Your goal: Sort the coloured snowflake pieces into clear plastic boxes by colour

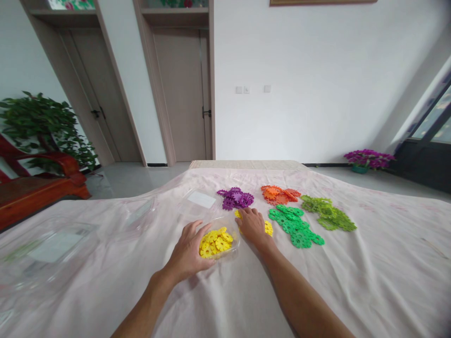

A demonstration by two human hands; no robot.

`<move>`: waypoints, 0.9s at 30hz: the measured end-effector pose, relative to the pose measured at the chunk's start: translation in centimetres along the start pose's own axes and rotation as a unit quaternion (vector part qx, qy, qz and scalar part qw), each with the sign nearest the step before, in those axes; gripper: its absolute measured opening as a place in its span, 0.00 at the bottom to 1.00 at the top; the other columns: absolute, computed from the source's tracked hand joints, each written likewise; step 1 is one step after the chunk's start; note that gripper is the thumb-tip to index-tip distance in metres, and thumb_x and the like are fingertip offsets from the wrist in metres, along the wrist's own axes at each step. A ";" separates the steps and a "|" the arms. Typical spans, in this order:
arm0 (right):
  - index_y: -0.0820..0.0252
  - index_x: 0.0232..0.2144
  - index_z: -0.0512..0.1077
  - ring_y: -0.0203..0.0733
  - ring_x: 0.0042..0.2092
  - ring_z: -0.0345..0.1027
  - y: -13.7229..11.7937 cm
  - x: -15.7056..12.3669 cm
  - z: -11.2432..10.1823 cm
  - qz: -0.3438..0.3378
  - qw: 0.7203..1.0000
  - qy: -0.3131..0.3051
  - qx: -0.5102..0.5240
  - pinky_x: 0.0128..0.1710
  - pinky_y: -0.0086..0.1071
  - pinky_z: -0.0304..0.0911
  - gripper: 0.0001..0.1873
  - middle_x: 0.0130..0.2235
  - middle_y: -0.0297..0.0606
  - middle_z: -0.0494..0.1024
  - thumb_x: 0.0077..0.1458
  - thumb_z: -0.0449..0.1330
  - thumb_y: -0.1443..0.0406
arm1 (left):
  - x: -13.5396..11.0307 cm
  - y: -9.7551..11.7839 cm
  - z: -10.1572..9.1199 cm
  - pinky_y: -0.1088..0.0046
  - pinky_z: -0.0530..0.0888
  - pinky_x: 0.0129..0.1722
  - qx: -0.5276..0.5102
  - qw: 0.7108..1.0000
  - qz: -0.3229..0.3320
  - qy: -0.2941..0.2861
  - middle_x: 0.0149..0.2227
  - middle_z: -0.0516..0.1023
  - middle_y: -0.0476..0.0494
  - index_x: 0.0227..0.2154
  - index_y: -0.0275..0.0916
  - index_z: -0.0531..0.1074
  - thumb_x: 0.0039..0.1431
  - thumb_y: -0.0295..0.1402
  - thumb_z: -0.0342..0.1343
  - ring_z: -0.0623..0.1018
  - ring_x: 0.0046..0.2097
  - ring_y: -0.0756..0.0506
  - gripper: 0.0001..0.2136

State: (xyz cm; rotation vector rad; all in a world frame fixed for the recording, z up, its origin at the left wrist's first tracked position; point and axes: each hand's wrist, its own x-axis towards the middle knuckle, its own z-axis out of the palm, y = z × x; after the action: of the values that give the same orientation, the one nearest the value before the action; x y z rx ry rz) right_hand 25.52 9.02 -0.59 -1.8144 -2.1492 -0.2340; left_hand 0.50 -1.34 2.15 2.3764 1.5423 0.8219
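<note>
My left hand (190,249) is wrapped round the left side of a clear plastic box (231,253), which stands on the cloth-covered table. Yellow flower-shaped plastic pieces (215,241) lie heaped inside the box. Just right of it, my right hand (252,225) rests palm down over a few more yellow pieces (268,228) on the cloth. Its fingertips are bent down at the pieces, and whether they pinch one is hidden. Beyond this hand lies a pile of purple pieces (237,198).
Green pieces (296,225), orange-red pieces (280,194) and yellow-green pieces (327,212) lie in separate piles to the right. Clear plastic boxes or lids (56,249) with white labels stand at the left, another clear lid (197,199) behind the box. The tablecloth (380,272) is wrinkled.
</note>
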 end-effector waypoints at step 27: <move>0.58 0.44 0.73 0.46 0.46 0.67 -0.4 0.1 -1.5 -0.034 0.998 -0.045 -0.011 0.47 0.37 0.52 0.13 0.43 0.47 0.77 0.64 0.50 0.69 | -0.1 0.0 0.1 0.53 0.60 0.63 0.004 1.000 -0.005 -0.004 0.63 0.59 0.37 0.59 0.45 0.64 0.39 0.38 0.67 0.58 0.64 0.34 0.40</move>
State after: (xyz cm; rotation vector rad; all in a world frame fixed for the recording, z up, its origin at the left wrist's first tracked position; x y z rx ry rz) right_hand 25.34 8.52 0.90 -1.7974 -2.2815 -0.1973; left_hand 0.49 -1.37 2.07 2.3723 1.5574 0.8038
